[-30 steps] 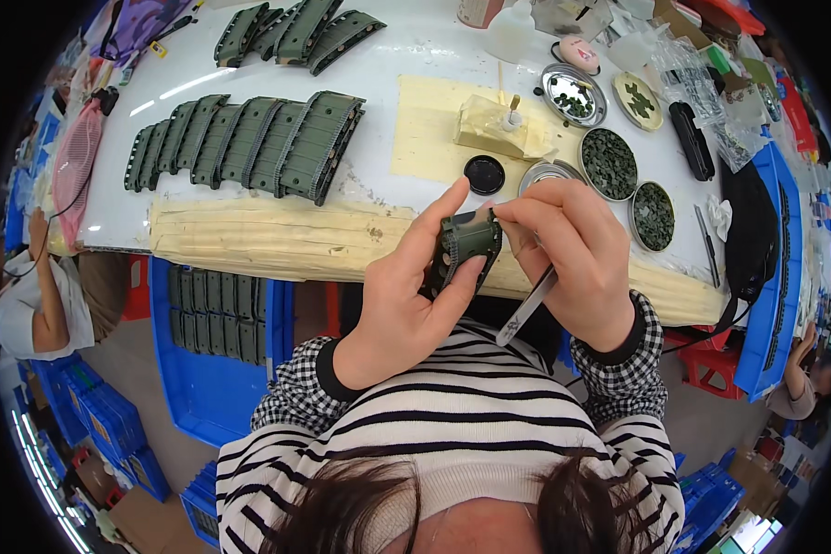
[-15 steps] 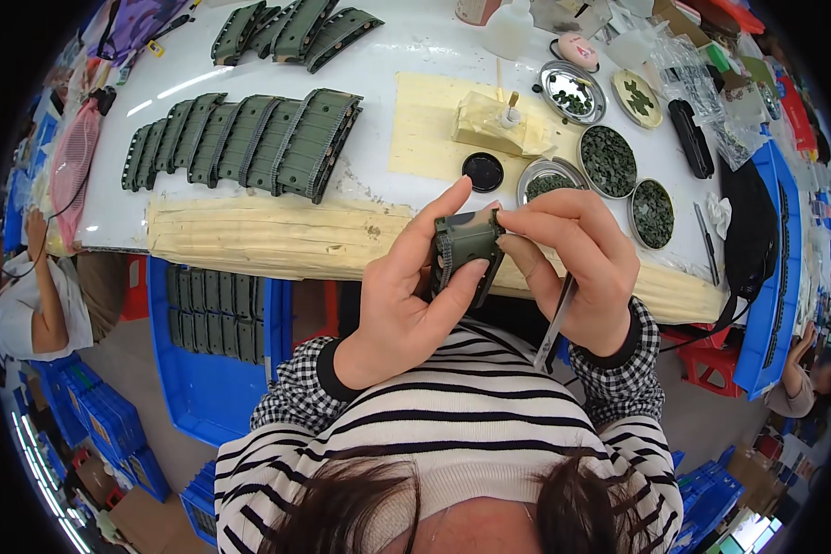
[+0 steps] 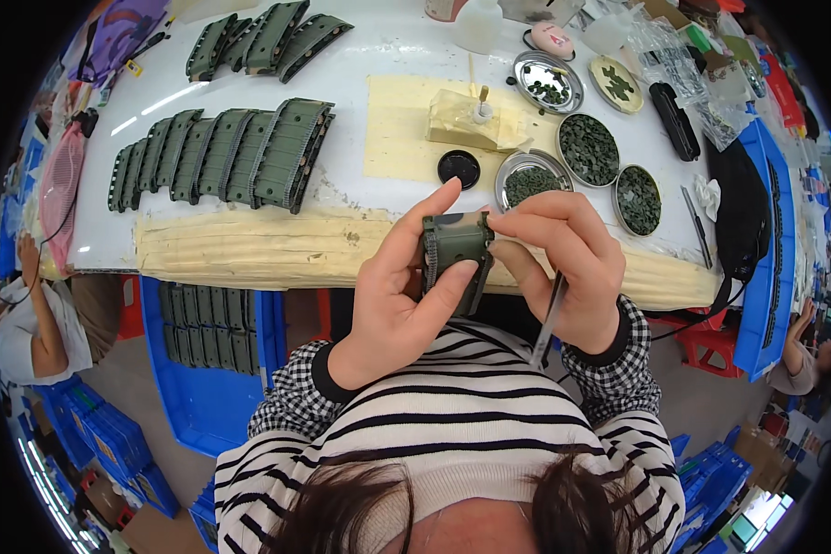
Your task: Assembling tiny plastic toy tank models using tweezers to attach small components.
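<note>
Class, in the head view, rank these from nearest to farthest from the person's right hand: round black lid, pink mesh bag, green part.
From the right hand:
1. Green part: at its fingertips, held in the left hand.
2. Round black lid: just beyond the part.
3. Pink mesh bag: far left.

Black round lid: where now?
Head view, just right of centre: the black lid lies on the table beyond the left hand, left of the steel dish, nearer than the yellow block.
</note>
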Available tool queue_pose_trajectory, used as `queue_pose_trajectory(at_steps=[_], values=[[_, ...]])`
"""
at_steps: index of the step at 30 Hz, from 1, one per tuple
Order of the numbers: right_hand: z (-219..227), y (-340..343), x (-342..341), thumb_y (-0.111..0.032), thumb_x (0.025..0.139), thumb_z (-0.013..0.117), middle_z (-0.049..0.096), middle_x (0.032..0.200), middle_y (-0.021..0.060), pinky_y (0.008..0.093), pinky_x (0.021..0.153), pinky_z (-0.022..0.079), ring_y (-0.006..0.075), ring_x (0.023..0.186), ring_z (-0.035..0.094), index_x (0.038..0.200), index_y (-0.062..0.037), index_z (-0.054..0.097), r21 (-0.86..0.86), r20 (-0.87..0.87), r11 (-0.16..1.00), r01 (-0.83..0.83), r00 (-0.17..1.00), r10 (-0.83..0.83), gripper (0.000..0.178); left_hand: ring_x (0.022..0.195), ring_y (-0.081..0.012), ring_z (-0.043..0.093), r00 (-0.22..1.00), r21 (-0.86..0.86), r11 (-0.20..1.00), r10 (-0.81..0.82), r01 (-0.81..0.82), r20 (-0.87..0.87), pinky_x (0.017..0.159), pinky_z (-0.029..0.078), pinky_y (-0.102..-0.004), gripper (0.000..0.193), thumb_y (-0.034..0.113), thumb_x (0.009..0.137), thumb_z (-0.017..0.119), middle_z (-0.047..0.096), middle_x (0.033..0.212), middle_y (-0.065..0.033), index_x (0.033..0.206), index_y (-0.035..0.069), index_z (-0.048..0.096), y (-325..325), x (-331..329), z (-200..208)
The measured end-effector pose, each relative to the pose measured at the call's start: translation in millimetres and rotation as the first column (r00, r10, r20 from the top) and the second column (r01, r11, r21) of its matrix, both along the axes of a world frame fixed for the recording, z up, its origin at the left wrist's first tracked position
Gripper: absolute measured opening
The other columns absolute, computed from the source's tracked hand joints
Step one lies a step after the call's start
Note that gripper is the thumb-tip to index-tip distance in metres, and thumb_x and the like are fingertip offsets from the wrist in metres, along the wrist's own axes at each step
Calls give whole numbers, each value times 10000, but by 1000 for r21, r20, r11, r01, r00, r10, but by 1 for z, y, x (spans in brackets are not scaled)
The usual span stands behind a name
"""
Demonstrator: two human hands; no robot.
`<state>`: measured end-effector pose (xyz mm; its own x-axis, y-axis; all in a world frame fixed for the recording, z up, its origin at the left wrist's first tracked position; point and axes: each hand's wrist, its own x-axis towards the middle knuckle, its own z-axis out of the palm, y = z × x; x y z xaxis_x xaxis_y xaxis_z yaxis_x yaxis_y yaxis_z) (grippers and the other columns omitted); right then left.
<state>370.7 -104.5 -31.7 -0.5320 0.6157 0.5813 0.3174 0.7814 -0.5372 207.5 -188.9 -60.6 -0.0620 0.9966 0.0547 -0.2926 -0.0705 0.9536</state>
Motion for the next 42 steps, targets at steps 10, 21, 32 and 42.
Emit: queue_pose_trajectory(at_steps=[10, 21, 32, 42], values=[[10, 53, 106, 18, 793, 660, 618, 790, 62, 252, 549, 373, 136, 627, 524, 897, -3, 658, -38, 347, 894, 446, 845, -407, 106, 947, -211, 647, 977, -128, 988, -59, 86, 207, 854, 529, -337, 529, 68, 944, 519, 594, 1174, -209, 1423, 15, 302, 5, -5, 3], [8, 73, 107, 63, 755, 639, 577, 768, 91, 275, 600, 411, 171, 637, 525, 864, 28, 621, -235, 417, 931, 279, 894, -163, 116, 958, -216, 644, 974, -153, 984, -60, 95, 219, 870, 533, -353, 524, 60, 946, 514, 607, 1134, -198, 1423, 12, 301, 3, -5, 3], [5, 72, 113, 46, 810, 589, 561, 804, 115, 289, 632, 449, 215, 686, 564, 882, 29, 542, -195, 447, 937, 292, 876, -180, 87, 1000, -170, 623, 962, -137, 981, -98, 136, 254, 899, 513, -315, 543, 8, 960, 468, 599, 1162, -169, 1452, 41, 240, 4, -9, 3], [3, 75, 115, 23, 819, 621, 553, 763, 86, 276, 547, 371, 151, 600, 452, 880, 25, 560, -202, 442, 952, 231, 888, -122, 86, 937, -215, 645, 969, -142, 985, -64, 100, 239, 861, 545, -351, 596, 56, 950, 504, 585, 1145, -195, 1471, 72, 214, 3, -7, 1]])
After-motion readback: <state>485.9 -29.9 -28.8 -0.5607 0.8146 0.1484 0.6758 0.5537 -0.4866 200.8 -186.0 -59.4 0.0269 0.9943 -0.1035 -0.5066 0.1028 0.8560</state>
